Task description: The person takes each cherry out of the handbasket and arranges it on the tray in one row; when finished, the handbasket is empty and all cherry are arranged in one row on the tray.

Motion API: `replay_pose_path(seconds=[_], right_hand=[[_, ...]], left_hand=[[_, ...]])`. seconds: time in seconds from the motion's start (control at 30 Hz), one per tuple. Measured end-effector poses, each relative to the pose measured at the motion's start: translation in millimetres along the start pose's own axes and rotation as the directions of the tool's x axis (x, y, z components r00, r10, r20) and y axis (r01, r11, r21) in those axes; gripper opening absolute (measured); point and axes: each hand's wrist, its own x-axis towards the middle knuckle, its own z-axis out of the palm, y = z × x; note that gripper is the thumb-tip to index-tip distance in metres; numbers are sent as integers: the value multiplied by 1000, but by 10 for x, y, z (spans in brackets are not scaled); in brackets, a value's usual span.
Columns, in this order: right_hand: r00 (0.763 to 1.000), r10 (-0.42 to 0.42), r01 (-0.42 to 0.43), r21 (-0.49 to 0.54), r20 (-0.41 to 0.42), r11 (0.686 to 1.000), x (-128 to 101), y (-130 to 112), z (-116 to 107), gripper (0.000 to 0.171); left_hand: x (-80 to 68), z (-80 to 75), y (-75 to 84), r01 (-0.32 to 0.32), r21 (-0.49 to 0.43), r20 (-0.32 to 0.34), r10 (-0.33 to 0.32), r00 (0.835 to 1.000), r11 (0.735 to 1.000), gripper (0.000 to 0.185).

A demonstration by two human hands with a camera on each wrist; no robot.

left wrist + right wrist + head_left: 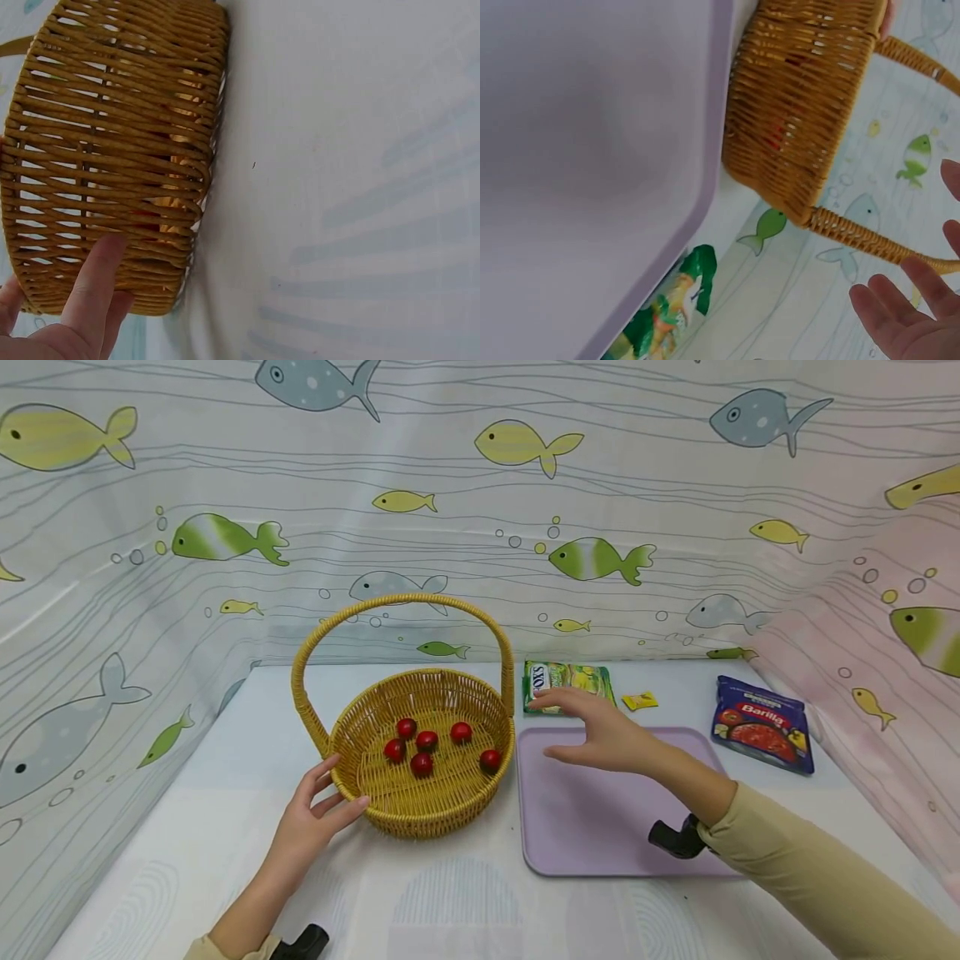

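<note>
A golden wicker basket [423,814] with a tall arched handle [405,599] stands left of centre. Several small, glossy dark-red round fruits [427,742] lie on its bottom. My left hand [311,814] is at the basket's near left rim, fingers spread and fairly straight. In the left wrist view, one of its fingers [97,281] lies against the woven outer wall [112,150]. To the basket's right, my right hand [600,735] hovers over the lilac tray [600,835], thumb and fingers apart with nothing between them. The right wrist view shows its fingers [885,300] extended near the handle.
A green Fox's candy bag [570,677] lies behind the tray, with a small yellow wrapped candy [640,701] beside it. At the right is a dark blue Barilla pouch [761,727]. A fish-patterned curtain [465,543] rises behind the white table [360,902].
</note>
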Motion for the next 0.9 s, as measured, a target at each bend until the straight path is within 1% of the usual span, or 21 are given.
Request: replay_pose_path(seconds=[0.23, 0.4, 0.53, 0.77, 0.9], right_hand=[[998, -36, 32, 88, 45, 996, 182, -66, 75, 51], [993, -87, 79, 112, 73, 991, 321, -110, 127, 48], [988, -108, 93, 137, 112, 986, 441, -122, 188, 45], [973, -69, 40, 134, 221, 990, 697, -175, 292, 43], [955, -58, 4, 183, 291, 983, 849, -200, 339, 41]], left_hand=[[-1, 8, -10, -16, -5, -7, 16, 1000, 1000, 81], [-6, 12, -5, -24, -1, -8, 23, 1000, 1000, 81], [-1, 14, -15, -22, -2, -8, 22, 1000, 1000, 81], [11, 15, -39, -22, 2, -21, 22, 1000, 1000, 80], [11, 13, -41, -30, 0, -19, 30, 999, 1000, 80]])
